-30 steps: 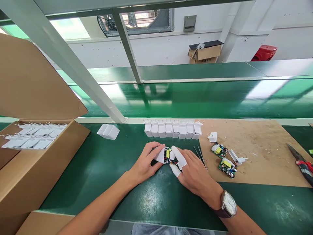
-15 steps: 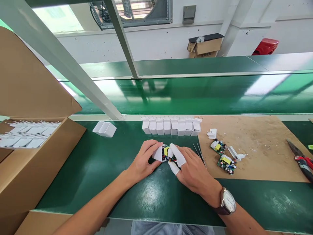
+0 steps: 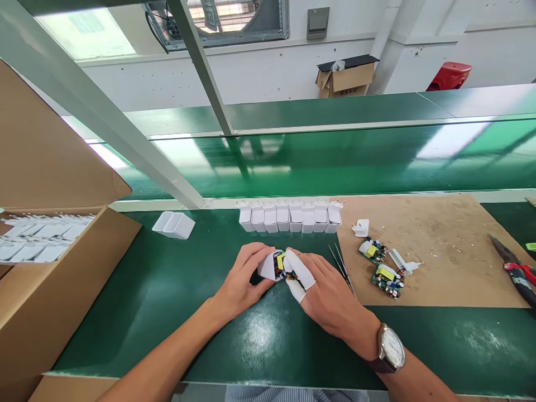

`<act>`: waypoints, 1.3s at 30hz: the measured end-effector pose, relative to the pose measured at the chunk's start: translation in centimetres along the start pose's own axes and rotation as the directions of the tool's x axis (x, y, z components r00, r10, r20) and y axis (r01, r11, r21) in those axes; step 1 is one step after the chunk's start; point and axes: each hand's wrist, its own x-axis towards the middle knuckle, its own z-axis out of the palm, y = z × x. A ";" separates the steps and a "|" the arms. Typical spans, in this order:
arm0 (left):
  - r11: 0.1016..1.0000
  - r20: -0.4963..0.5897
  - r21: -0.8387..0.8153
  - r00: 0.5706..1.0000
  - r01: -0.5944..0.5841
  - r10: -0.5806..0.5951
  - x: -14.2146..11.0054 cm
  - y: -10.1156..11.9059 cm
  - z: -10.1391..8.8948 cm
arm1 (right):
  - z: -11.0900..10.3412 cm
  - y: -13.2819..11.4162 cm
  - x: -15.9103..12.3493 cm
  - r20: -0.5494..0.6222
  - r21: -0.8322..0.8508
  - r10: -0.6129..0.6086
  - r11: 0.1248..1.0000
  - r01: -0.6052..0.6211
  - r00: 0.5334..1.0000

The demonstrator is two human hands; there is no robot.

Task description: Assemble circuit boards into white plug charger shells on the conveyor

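My left hand (image 3: pixel 244 273) is closed around a white plastic charger case (image 3: pixel 267 266), holding it on its side just above the green bench. At the case's mouth is a small circuit board (image 3: pixel 280 264) with a yellow transformer, partly inside it. My right hand (image 3: pixel 324 285), with white finger cots (image 3: pixel 302 270) on thumb and forefinger, grips the board's outer end. Those fingers hide part of the board. A pair of tweezers (image 3: pixel 342 269) lies just right of my right hand. Behind both hands stands a row of white cases (image 3: pixel 288 218) with thin prongs or wires on top.
At left, an open carton (image 3: pixel 84 245) holds rows of white cases. Empty-looking white cases (image 3: pixel 173 224) stand near it. Brown cardboard (image 3: pixel 439 251) at right carries loose circuit boards (image 3: pixel 388 280), white plastic parts (image 3: pixel 360 228) and red-handled pliers (image 3: pixel 517 271). A slanting metal post (image 3: pixel 125 128) rises at the back left.
The head view has shifted slightly, so the bench items appear a little further left. Both hands keep the same grip, and the board and case stay together with no clear movement between them.
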 end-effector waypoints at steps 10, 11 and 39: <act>1.000 -0.006 -0.011 1.000 0.005 -0.005 -0.1 0.0 0.3 | -0.2 -0.1 0.2 0.011 -0.025 -0.016 1.000 0.016 1.000; 1.000 -0.002 -0.013 1.000 0.005 -0.005 -0.1 0.1 0.3 | -0.3 -0.1 0.3 0.013 -0.033 -0.022 0.999 0.022 1.000; 0.997 -0.015 -0.082 1.000 0.001 -0.003 0.0 0.4 0.2 | -1.3 -0.4 0.4 -0.055 0.176 0.038 0.984 -0.028 0.998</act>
